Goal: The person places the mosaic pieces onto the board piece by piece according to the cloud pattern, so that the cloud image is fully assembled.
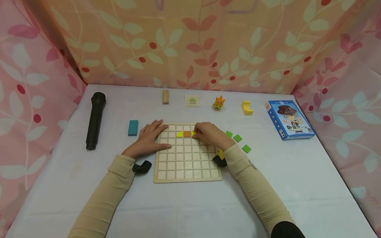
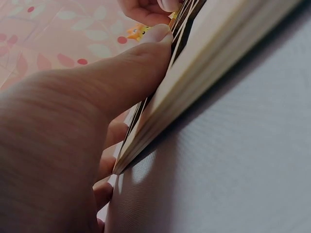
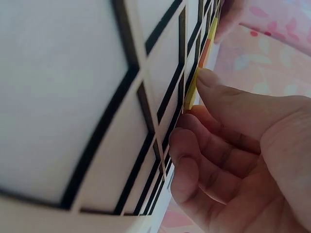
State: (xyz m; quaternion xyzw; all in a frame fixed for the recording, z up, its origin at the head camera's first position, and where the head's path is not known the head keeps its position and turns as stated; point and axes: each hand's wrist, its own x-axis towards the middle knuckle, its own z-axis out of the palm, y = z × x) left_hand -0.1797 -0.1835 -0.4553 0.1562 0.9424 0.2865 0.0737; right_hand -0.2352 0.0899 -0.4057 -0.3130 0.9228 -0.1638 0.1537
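- The left hand (image 1: pixel 148 138) lies flat on the left edge of the wooden grid board (image 1: pixel 187 172), its straight fingers pressing down on the board's near-left squares and gripping nothing.
- The right hand (image 1: pixel 212 135) rests on the board's upper right, fingers curled, pinching a thin yellow tile (image 1: pixel 193 133) at a square in the second row.
- Just left of that tile, between the two hands, sit an orange square tile (image 1: pixel 187 134) and a yellow triangular tile (image 1: pixel 180 134), both flat in the grid.
- The board is pale, smooth wood cut into shallow square cells; it lies on a white cloth-covered tabletop (image 1: pixel 297 185).
- Three green square tiles (image 1: pixel 237 138) lie loose just right of the right hand.
- A teal rectangular block (image 1: pixel 133 128) lies just left of the left hand; further left lies a matt black microphone (image 1: pixel 95 120).
- Beyond the hands stand a wooden block (image 1: pixel 165 97), a small printed card (image 1: pixel 192 100), an orange toy figure (image 1: pixel 218 102), a yellow block (image 1: pixel 247 108) and a blue game box (image 1: pixel 289 119).
- The right wrist view alone shows the yellow tile (image 3: pixel 192 90) edge-on between thumb and fingers (image 3: pixel 194 145).
- The left wrist view shows the board's layered edge (image 2: pixel 204 82) under the thumb (image 2: pixel 141 63).
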